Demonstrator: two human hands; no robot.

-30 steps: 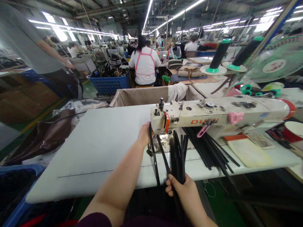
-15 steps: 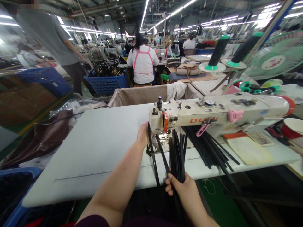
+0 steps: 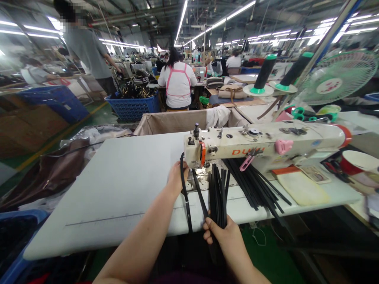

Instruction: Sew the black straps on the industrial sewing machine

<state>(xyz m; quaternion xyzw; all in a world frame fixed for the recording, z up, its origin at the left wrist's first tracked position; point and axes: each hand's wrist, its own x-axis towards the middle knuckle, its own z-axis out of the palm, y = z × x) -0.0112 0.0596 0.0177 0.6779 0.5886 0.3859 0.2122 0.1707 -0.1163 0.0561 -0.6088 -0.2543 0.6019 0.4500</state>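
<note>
A sewing machine (image 3: pixel 266 146) with a pale body and orange lettering stands on the white table. Beside its needle end, my left hand (image 3: pixel 177 177) is closed on a black strap (image 3: pixel 186 201), whose tail hangs over the table's front edge; the machine head partly hides the fingertips. My right hand (image 3: pixel 220 232) pinches another narrow black strap (image 3: pixel 201 195) between thumb and fingers at the front edge. That strap runs up to the presser foot (image 3: pixel 203 170). A bundle of black straps (image 3: pixel 217 197) lies against the right hand.
More black straps (image 3: pixel 254 183) lie under the machine arm, near a yellowish pad (image 3: pixel 300 187). Thread cones (image 3: pixel 265 75) and a green fan (image 3: pixel 331 83) stand behind at right. Beyond the white table (image 3: pixel 118 181) is a fabric-lined bin (image 3: pixel 171 121). Co-workers sit and stand farther off.
My left hand has drawn slightly left and back from the machine head, the strap shifting with it. The right hand keeps its pinch. A person in grey has walked farther off; the view has turned slightly.
</note>
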